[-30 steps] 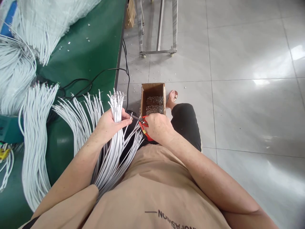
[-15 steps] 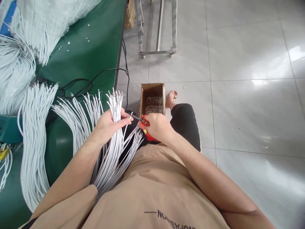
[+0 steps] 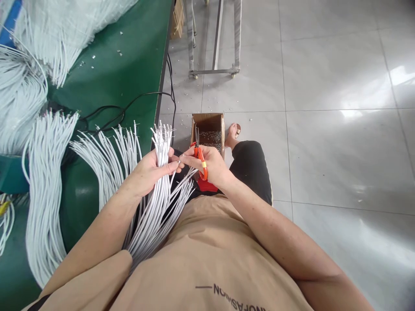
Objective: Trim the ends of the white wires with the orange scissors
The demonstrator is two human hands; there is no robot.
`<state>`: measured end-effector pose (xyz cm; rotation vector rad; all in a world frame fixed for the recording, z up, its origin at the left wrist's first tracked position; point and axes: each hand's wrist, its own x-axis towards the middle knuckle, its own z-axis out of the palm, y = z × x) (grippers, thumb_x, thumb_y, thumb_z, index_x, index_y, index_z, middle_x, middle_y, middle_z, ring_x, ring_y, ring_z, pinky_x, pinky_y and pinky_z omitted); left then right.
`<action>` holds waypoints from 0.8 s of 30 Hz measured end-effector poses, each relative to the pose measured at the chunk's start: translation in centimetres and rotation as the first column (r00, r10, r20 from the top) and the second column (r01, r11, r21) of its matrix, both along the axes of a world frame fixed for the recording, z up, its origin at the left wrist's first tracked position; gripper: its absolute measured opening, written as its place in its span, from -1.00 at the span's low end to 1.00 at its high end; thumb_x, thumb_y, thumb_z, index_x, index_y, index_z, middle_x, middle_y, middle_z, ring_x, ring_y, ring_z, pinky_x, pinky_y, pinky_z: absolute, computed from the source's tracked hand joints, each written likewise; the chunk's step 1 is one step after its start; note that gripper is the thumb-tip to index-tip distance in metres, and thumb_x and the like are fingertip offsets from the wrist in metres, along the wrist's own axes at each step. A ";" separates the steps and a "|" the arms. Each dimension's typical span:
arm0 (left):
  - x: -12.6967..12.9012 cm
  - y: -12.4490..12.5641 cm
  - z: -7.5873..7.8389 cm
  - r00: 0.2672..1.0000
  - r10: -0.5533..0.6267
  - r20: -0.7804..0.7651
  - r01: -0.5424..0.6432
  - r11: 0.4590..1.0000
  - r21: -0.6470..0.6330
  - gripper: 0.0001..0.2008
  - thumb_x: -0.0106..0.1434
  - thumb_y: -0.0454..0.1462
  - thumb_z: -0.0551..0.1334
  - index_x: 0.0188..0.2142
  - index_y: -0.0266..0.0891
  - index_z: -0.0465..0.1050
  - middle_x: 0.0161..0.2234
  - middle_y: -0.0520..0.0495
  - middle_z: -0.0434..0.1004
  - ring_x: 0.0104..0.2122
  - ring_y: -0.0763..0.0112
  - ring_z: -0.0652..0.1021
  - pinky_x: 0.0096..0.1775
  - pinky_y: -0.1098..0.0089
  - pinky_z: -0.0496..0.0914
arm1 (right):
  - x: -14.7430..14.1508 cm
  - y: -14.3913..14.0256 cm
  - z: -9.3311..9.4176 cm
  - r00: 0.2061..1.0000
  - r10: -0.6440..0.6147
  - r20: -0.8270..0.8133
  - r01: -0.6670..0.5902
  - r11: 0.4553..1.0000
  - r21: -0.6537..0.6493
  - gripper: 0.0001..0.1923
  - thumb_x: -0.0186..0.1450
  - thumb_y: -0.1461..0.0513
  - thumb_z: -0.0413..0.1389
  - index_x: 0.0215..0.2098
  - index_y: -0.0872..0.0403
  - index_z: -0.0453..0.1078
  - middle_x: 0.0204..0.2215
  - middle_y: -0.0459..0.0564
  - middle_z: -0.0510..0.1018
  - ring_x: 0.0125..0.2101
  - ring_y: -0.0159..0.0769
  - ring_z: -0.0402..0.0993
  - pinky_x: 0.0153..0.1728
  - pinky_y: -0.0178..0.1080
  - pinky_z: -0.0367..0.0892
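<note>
My left hand [image 3: 147, 170] grips an upright bundle of white cables [image 3: 161, 142], whose metal-tipped ends fan out above my fingers. The bundle's lower lengths hang down over my lap. My right hand [image 3: 209, 166] holds red-handled snips [image 3: 200, 157] with the blades pointing up. Its thumb and forefinger pinch the tip of one cable right beside my left thumb. Both hands meet above my knee, just in front of an open cardboard box [image 3: 208, 129] on the floor holding small metal bits.
A green workbench [image 3: 106, 73] on my left carries several loose fans and heaps of white cables [image 3: 45, 172] and a black cord [image 3: 129, 106]. A metal trolley frame [image 3: 214, 39] stands on the grey tiled floor beyond the box. My sandalled foot [image 3: 234, 131] rests beside the box.
My right hand moved left and up to meet my left hand. The snips swung from pointing left at a cable tip to pointing up, and my fingers now pinch a cable.
</note>
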<state>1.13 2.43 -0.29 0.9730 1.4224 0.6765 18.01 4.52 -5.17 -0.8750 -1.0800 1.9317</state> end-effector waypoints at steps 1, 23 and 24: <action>0.0 0.0 0.0 1.000 0.007 -0.008 -0.007 1.000 0.007 -0.68 0.03 -0.26 0.37 -0.28 -0.21 0.27 -0.42 0.06 0.48 -0.37 0.42 0.52 -0.31 0.39 0.34 | 0.0 -0.1 0.0 0.999 -0.027 0.046 0.028 0.999 -0.019 -0.72 0.10 0.05 0.21 -0.46 0.12 0.38 -0.51 -0.10 0.49 -0.49 -0.44 0.35 -0.39 -0.33 0.29; -0.2 0.0 -0.1 0.995 0.080 -0.066 -0.079 0.997 0.018 -0.64 0.00 -0.18 0.40 -0.19 -0.25 0.50 -0.24 -0.05 0.55 -0.25 0.36 0.51 -0.17 0.36 0.37 | -1.3 -0.6 0.2 0.905 -0.349 0.244 0.327 0.937 0.124 -0.79 0.18 0.12 0.10 -0.36 0.11 0.42 -0.39 -0.08 0.50 -0.40 -0.40 0.37 -0.33 -0.33 0.28; -0.3 0.0 0.0 0.994 0.098 -0.055 -0.098 0.995 0.001 -0.62 0.00 -0.18 0.40 -0.17 -0.24 0.51 -0.22 -0.05 0.55 -0.25 0.36 0.51 -0.18 0.37 0.38 | -1.3 -0.5 0.4 0.894 -0.378 0.240 0.352 0.925 0.146 -0.80 0.19 0.13 0.08 -0.35 0.10 0.42 -0.37 -0.08 0.50 -0.38 -0.40 0.37 -0.31 -0.33 0.28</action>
